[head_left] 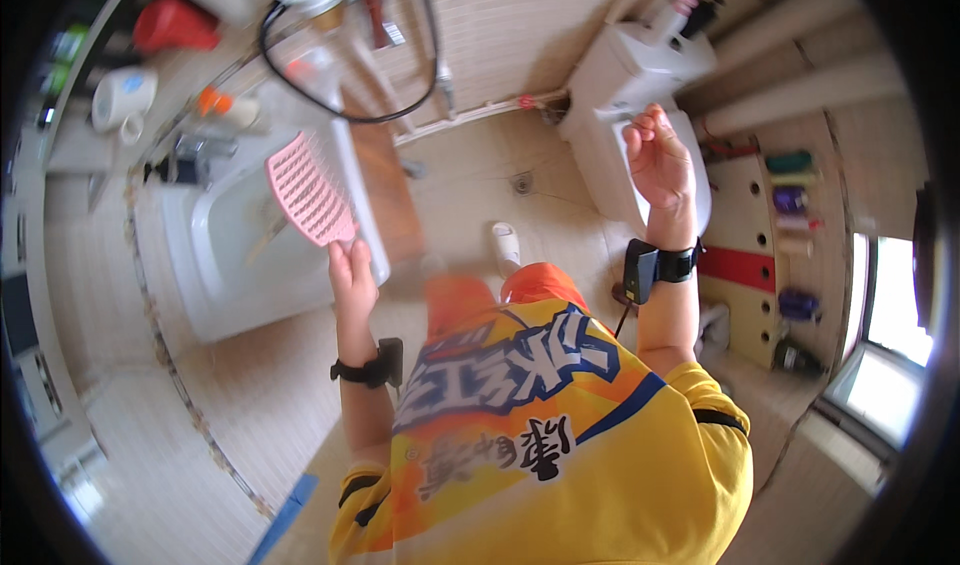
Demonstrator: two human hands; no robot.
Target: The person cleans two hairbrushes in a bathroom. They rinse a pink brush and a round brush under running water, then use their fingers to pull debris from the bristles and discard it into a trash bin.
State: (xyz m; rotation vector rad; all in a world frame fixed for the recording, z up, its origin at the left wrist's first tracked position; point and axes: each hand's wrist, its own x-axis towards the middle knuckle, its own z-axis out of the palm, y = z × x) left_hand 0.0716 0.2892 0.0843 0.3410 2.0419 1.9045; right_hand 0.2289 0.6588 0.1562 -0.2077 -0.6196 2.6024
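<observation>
My left hand point(353, 277) is closed round the handle of a pink vented hairbrush point(306, 191). The brush points up and away over the near side of the white washbasin, its slotted head tilted to the left. My right hand point(662, 160) is raised in front of the white toilet point(610, 115), palm partly turned up. Its fingers curl in and the tips press together; whatever may be between them is too small to make out. A black strap with a small box point(655, 268) sits on my right wrist, and another strap point(372, 363) on my left.
The washbasin point(205, 310) with its tap point(200, 155) is at the left. A black hose point(432, 45) loops above it. A white mug point(125, 100) and a red container point(175, 25) stand beyond. Bottles point(790, 200) line a shelf at the right, near a window point(895, 295).
</observation>
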